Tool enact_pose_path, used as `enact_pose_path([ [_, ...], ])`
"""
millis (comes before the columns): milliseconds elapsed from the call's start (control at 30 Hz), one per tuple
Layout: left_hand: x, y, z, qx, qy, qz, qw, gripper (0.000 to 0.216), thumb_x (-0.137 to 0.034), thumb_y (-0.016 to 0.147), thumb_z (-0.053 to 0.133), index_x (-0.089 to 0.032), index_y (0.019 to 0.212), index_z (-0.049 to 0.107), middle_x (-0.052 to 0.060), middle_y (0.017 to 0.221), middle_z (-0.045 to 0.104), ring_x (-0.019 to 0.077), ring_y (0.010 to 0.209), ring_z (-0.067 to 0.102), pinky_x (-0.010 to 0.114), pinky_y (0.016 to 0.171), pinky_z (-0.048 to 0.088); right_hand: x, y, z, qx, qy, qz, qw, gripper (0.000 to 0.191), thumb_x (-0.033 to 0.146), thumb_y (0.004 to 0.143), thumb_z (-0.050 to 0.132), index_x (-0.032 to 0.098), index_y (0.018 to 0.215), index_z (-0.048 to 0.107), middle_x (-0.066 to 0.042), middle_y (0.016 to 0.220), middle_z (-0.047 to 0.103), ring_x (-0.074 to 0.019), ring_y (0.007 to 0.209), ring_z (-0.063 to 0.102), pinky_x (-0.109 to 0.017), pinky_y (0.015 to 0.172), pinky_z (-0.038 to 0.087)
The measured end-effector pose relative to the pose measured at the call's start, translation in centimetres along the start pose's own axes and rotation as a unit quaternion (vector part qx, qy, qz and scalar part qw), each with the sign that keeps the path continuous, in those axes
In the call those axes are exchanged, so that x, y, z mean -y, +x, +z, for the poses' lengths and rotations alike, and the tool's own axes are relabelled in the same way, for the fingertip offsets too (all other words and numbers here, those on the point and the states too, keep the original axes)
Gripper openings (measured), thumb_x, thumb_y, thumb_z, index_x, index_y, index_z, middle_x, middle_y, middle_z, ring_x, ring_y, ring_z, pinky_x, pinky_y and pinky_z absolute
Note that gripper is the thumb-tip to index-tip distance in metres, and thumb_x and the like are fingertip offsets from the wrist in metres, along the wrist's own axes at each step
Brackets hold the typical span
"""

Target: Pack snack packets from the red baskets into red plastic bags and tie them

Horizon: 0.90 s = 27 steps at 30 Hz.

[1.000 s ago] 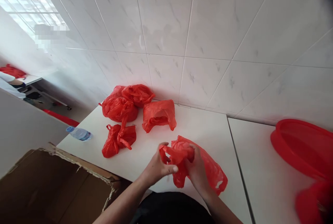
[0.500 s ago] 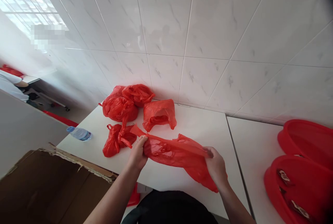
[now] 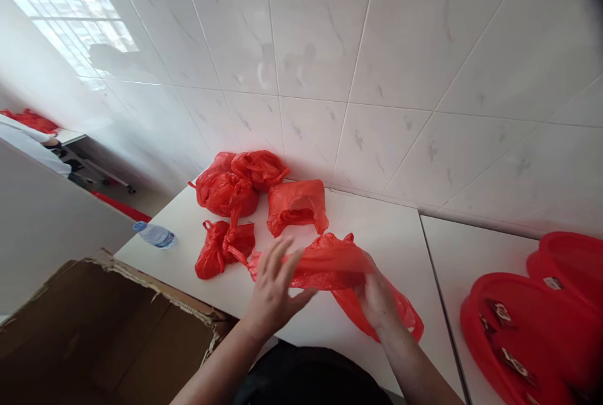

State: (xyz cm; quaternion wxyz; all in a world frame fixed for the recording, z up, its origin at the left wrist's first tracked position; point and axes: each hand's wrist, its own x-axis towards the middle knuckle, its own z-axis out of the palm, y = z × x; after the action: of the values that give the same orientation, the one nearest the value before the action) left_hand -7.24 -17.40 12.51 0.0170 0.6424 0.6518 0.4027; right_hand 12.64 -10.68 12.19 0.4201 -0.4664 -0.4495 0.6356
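A thin red plastic bag (image 3: 330, 270) stretches sideways in front of me, over the white table. My right hand (image 3: 374, 298) grips it at the right, and the red film partly covers the fingers. Part of the bag hangs below and to the right of that hand. My left hand (image 3: 276, 289) is open at the bag's left end, fingers spread and thumb apart. Whether it touches the film I cannot tell. Just beyond it lies a small knotted red bag (image 3: 211, 251).
Full red bags (image 3: 226, 191) and a folded stack of red bags (image 3: 296, 204) lie by the tiled wall. A water bottle (image 3: 154, 235) lies at the left edge. An open cardboard box (image 3: 155, 289) stands front left. Red trays (image 3: 490, 282) hold small packets at right. A person's sleeve (image 3: 35, 144) shows far left.
My left hand has let go of the bag's left end and opened. My right hand has moved left and slightly up, with the film now over its fingers. The view has shifted slightly.
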Motion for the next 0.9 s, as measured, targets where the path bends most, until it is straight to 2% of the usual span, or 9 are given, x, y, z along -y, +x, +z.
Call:
enact_pose_path([
  [67,-0.7,1.1,0.7,0.121,-0.014,-0.012,0.992,0.051,-0.03,0.071,0.07,-0.025,0.121,0.058,0.012,0.126,0.059,0.0344,0.124,0.047,0.051,0.108,0.029,0.0,-0.5,0.5,0.033,0.039,0.026,0.998,0.044,0.054,0.088,0.046,0.03,0.125,0.053,-0.006,0.128,0.058,-0.0256,0.113,0.057,-0.042,0.089,0.051],
  [133,-0.8,2.1,1.5,0.177,-0.058,-0.078,0.979,0.032,-0.02,0.074,0.061,-0.025,0.105,0.065,0.008,0.099,0.068,0.0278,0.1,0.06,0.043,0.096,0.04,0.1,-0.9,0.3,0.095,0.036,0.039,0.994,0.05,0.05,0.082,0.058,0.031,0.128,0.05,-0.007,0.132,0.056,-0.0259,0.113,0.056,-0.042,0.09,0.05],
  [233,-0.4,2.7,2.2,0.173,-0.161,-0.188,0.953,0.015,-0.017,0.076,0.052,-0.022,0.082,0.065,0.0,0.073,0.063,0.0175,0.071,0.058,0.028,0.068,0.044,0.1,-1.0,-0.8,0.16,0.024,0.031,0.986,0.083,0.051,0.066,0.075,0.032,0.138,0.038,-0.009,0.136,0.052,-0.0278,0.118,0.054,-0.043,0.093,0.049],
  [300,-0.2,2.6,2.4,0.159,-0.222,-0.234,0.933,0.011,-0.02,0.077,0.051,-0.021,0.078,0.062,-0.002,0.071,0.06,0.0143,0.065,0.053,0.024,0.059,0.039,0.2,-1.0,-1.3,0.132,0.022,0.044,0.99,0.096,0.06,0.063,0.073,0.033,0.143,0.029,-0.011,0.139,0.049,-0.0276,0.121,0.053,-0.043,0.095,0.048],
  [433,-0.6,2.2,2.9,0.155,-0.246,-0.258,0.922,0.009,-0.023,0.077,0.051,-0.019,0.072,0.057,-0.004,0.065,0.055,0.0117,0.061,0.047,0.022,0.056,0.035,0.6,-1.2,-0.2,0.123,0.019,0.087,0.988,0.078,0.065,0.072,0.06,0.03,0.139,0.037,-0.011,0.133,0.054,-0.026,0.116,0.057,-0.041,0.09,0.05],
  [567,-0.9,1.9,3.7,0.149,-0.219,-0.238,0.934,0.008,-0.019,0.074,0.051,-0.019,0.069,0.057,-0.004,0.066,0.056,0.0121,0.064,0.048,0.022,0.059,0.036,0.1,-1.1,1.9,0.143,0.004,0.07,0.987,0.043,0.038,0.068,0.07,0.023,0.107,0.06,-0.004,0.091,0.068,-0.0216,0.087,0.063,-0.034,0.077,0.05],
  [667,0.0,2.2,3.6,0.127,-0.209,-0.235,0.941,0.008,-0.016,0.071,0.051,-0.02,0.07,0.058,-0.003,0.068,0.058,0.0129,0.066,0.051,0.023,0.062,0.038,-1.1,0.3,1.3,0.061,-0.066,0.049,0.995,0.014,0.028,0.07,0.061,0.02,0.081,0.061,-0.001,0.074,0.064,-0.0157,0.068,0.057,-0.027,0.061,0.045],
  [800,1.8,2.9,2.4,0.1,-0.187,-0.274,0.938,0.009,-0.018,0.068,0.052,-0.019,0.072,0.06,-0.003,0.069,0.059,0.0125,0.063,0.05,0.023,0.062,0.039,-2.4,3.1,-1.7,-0.124,-0.221,0.046,0.966,0.016,0.032,0.072,0.051,0.021,0.079,0.061,0.001,0.066,0.062,-0.0138,0.055,0.05,-0.025,0.05,0.036],
  [900,2.4,3.2,1.5,0.116,-0.182,-0.297,0.93,0.009,-0.02,0.068,0.055,-0.019,0.074,0.061,-0.003,0.069,0.059,0.0119,0.061,0.049,0.023,0.059,0.039,-2.4,4.8,-3.0,-0.132,-0.281,0.058,0.949,0.017,0.034,0.073,0.049,0.023,0.079,0.06,0.003,0.06,0.059,-0.0139,0.049,0.049,-0.026,0.047,0.033],
])
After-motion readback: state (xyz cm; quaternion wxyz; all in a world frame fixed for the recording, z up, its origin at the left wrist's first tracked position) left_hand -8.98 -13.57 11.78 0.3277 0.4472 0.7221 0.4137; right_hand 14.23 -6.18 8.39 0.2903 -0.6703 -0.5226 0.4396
